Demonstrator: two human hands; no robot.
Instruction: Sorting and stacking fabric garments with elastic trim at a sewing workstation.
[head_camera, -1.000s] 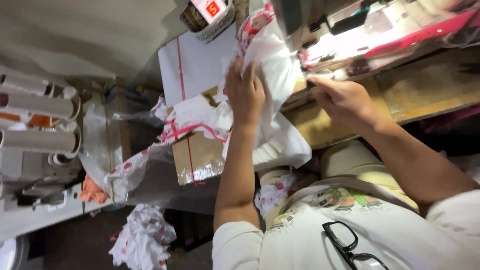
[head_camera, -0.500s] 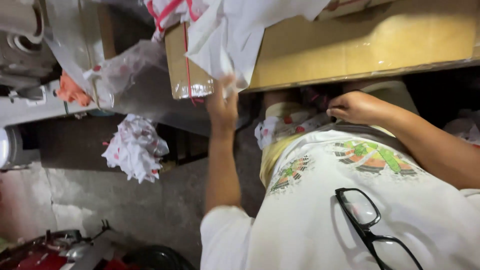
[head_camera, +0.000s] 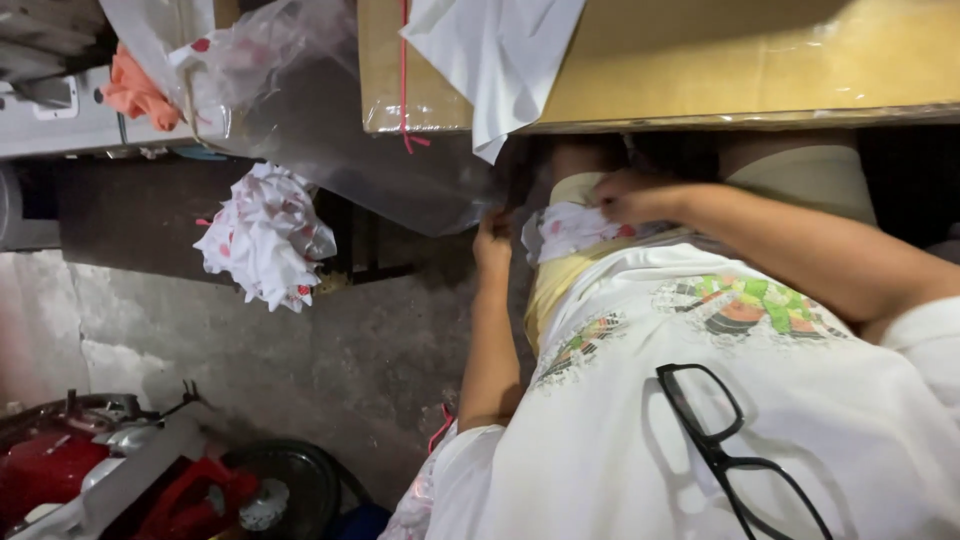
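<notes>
Hands on lap, right hand (head_camera: 625, 195) gripping patterned cloth (head_camera: 570, 228) (left hand (head_camera: 492, 240) beside)

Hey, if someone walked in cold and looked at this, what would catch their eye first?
Probably the black glasses hanging on the white printed shirt at lower right. Just above, both hands meet under the table edge: the left hand beside, and the right hand on, a white cloth with red marks in the lap. At left, a crumpled bundle of similar cloth lies on the floor, below a clear plastic sheet.
</notes>
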